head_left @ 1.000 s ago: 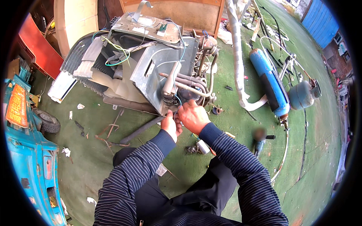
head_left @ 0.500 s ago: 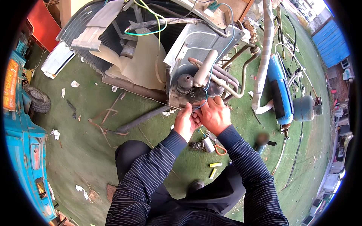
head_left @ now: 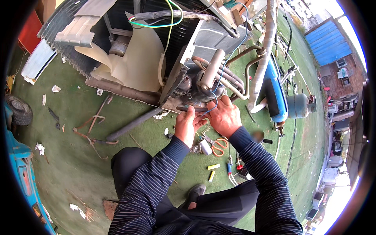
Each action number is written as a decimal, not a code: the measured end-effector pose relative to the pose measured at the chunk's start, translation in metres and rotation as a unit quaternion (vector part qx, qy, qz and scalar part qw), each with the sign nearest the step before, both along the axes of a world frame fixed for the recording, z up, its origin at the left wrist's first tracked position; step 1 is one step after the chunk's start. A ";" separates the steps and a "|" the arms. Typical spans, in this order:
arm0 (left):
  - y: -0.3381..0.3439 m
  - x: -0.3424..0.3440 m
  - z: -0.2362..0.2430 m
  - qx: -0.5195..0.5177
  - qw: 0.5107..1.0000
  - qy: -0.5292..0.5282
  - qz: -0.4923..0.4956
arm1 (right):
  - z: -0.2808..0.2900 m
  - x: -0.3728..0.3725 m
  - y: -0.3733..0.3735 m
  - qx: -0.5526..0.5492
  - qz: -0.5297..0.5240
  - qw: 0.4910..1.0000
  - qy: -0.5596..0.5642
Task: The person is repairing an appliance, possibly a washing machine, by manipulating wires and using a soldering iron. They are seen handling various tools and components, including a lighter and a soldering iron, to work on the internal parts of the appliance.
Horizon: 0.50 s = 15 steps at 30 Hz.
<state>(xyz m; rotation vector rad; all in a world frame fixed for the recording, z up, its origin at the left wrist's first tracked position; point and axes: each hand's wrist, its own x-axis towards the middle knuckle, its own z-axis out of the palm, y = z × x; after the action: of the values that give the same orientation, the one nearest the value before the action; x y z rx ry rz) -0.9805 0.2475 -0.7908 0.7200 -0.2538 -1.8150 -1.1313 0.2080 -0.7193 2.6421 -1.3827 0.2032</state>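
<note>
At the front corner of an opened outdoor air-conditioner unit [head_left: 176,98], my left hand [head_left: 186,126] pinches near a thin blue wire [head_left: 207,111] and a short dark tube [head_left: 184,108]; my right hand [head_left: 224,117], fingers curled, grips the same wire. What exactly lies inside both sets of fingers is partly hidden. Just above are a metal cylinder [head_left: 211,68], bent pipes [head_left: 244,76] and the compressor [head_left: 182,82]. A pale fan [head_left: 137,62] sits inside the unit to the left. Below my hands lie orange-handled scissors [head_left: 219,150] and a silver cylinder [head_left: 205,147].
A blue gas cylinder [head_left: 280,103] and a grey tank [head_left: 297,105] stand at right. On the green ground [head_left: 78,156] lie bent copper pipes [head_left: 90,133], a dark tube [head_left: 129,127] and small yellow items [head_left: 213,167]. A turquoise vehicle [head_left: 23,168] is at left.
My view has tilted and shifted, showing more scissors and tools below. My hands stay together at the unit's corner, with the right fingers now a little higher on the wire.
</note>
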 end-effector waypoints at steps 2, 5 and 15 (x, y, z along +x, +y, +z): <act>-0.002 0.004 -0.004 -0.016 1.000 -0.014 0.002 | -0.006 0.003 -0.001 -0.009 -0.003 1.000 -0.003; -0.009 0.001 -0.005 -0.029 0.999 -0.032 0.019 | -0.009 0.007 -0.005 -0.053 0.007 0.998 -0.012; -0.025 0.011 -0.008 -0.062 0.993 -0.090 0.037 | -0.020 0.025 -0.005 -0.083 -0.054 0.993 -0.062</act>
<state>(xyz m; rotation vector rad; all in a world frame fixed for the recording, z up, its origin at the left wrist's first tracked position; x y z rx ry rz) -0.9698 0.2226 -0.7990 0.7960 -0.4494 -1.6511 -1.1068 0.2034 -0.7395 2.4494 -1.4706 0.4543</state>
